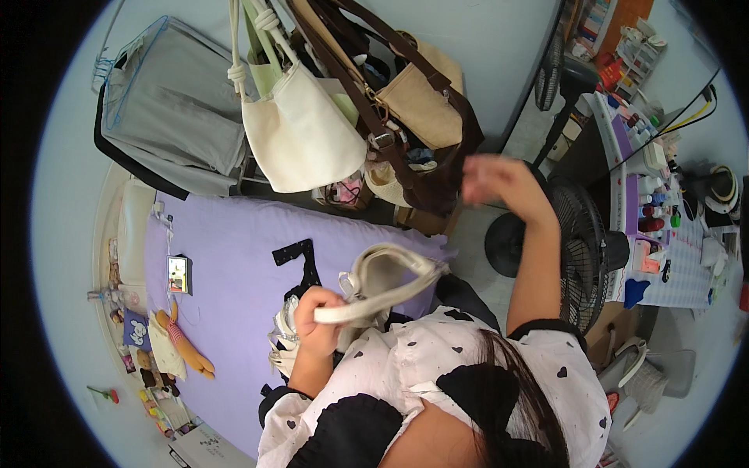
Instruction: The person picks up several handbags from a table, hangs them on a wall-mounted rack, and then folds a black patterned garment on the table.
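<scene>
My left hand [318, 322] is closed around the strap of an off-white bag [386, 286], held up in front of my torso over the edge of the bed. The strap forms a loop, and the bag's body is partly hidden below it. My right hand [494, 184] is raised to the right, blurred, and away from the bag; its fingers look partly bent and nothing shows in them. Black dotted clothing [307, 263] and white strappy items [284, 336] lie on the purple bedsheet [234, 316] beside my left hand.
A white bucket bag [301, 128], a beige bag [421, 102] and a grey garment [175, 99] hang ahead. A black standing fan [579, 251] is near my right arm, beside a crowded desk [684, 281]. A lit phone [178, 275] and soft toys [187, 345] rest on the bed.
</scene>
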`<act>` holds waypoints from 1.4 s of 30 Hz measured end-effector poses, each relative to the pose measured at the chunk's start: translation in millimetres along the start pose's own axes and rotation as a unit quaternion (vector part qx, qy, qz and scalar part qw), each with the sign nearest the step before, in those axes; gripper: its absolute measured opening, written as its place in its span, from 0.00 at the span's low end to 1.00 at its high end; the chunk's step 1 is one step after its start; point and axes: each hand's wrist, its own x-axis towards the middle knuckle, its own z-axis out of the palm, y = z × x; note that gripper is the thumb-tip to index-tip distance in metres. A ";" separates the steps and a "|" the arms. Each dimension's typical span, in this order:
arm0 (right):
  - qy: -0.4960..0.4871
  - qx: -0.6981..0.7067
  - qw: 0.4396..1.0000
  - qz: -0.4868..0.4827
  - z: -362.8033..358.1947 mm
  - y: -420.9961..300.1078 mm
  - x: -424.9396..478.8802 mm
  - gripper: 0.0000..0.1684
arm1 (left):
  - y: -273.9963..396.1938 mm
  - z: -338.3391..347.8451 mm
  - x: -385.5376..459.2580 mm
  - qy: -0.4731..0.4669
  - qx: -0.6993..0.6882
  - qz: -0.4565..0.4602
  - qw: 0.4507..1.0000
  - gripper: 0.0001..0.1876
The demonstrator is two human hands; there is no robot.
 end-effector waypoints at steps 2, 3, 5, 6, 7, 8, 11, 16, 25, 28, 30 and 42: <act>0.254 -0.195 0.943 -0.092 -22.1 37.9 48.1 0.25 | 9.7 -10.6 -5.3 -0.008 0.019 0.033 0.999 0.05; 0.330 -0.343 0.869 -0.132 -20.3 47.8 68.0 0.24 | 18.7 -13.8 -10.8 -0.008 -0.037 -0.001 0.999 0.05; 0.285 -0.426 0.844 -0.161 -23.4 70.0 98.6 0.25 | 23.5 -23.6 -16.6 -0.012 -0.048 -0.015 0.999 0.05; 0.268 -0.506 0.803 -0.164 -8.2 61.1 106.8 0.29 | 26.3 -26.8 -20.2 0.013 -0.030 -0.002 0.999 0.04; 0.254 -0.514 0.814 -0.096 3.0 49.3 114.6 0.30 | 27.5 -28.7 -22.5 0.037 -0.014 0.011 0.999 0.04; 0.238 -0.520 0.820 -0.027 12.3 37.5 121.7 0.31 | 29.0 -31.4 -23.6 0.056 -0.010 0.012 0.998 0.04; 0.210 -0.554 0.804 0.039 14.6 31.4 135.5 0.32 | 19.8 -39.4 -24.5 0.092 -0.020 0.005 0.996 0.04; 0.177 -0.595 0.784 -0.019 0.1 65.6 171.2 0.39 | 3.9 -41.6 -20.5 0.124 -0.028 -0.034 0.991 0.05; 0.271 -0.661 0.693 0.096 29.8 71.7 204.8 0.24 | 0.6 -37.0 -13.1 0.111 -0.008 -0.071 0.991 0.04; 0.289 -0.657 0.694 0.064 13.2 73.1 201.7 0.24 | -6.2 -40.0 -17.7 0.112 -0.017 -0.089 0.989 0.05; 0.316 -0.645 0.695 0.031 -9.5 76.3 200.5 0.25 | -9.0 -43.3 -16.2 0.111 0.000 -0.090 0.990 0.05; 0.334 -0.580 0.730 -0.138 -27.7 75.3 176.0 0.24 | 1.2 -40.9 -8.2 0.081 0.041 -0.111 0.990 0.10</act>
